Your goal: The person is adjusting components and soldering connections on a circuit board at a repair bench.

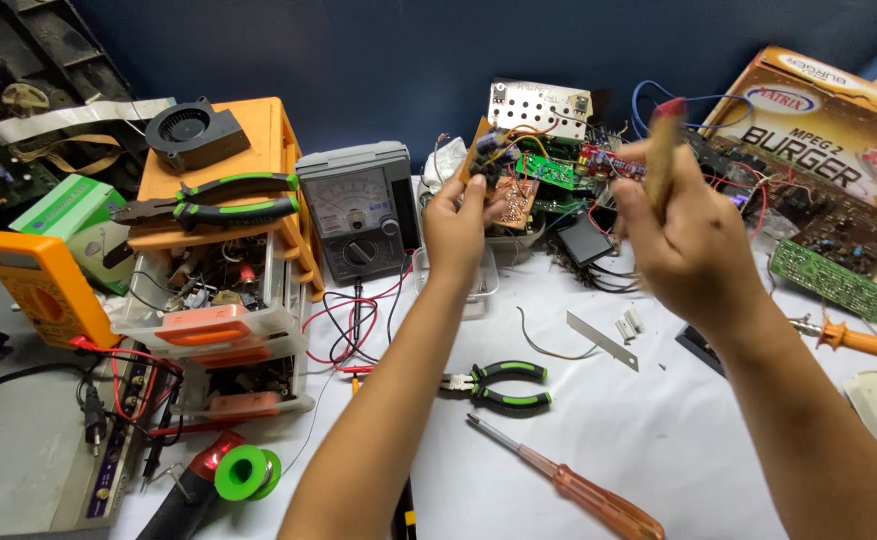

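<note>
Two hands were raised: my left hand (456, 222) gripped the brown circuit board (512, 200), my right hand (684, 245), at three o'clock, clutched a blurred wooden-handled tool (664, 150); no contact yet.

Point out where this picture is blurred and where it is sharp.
Head view: the right hand and the brown stick-like tool in its grip are smeared by motion; the left hand with its small circuit board is sharper; the green-handled pliers and orange screwdriver are crisp under even light.
</note>
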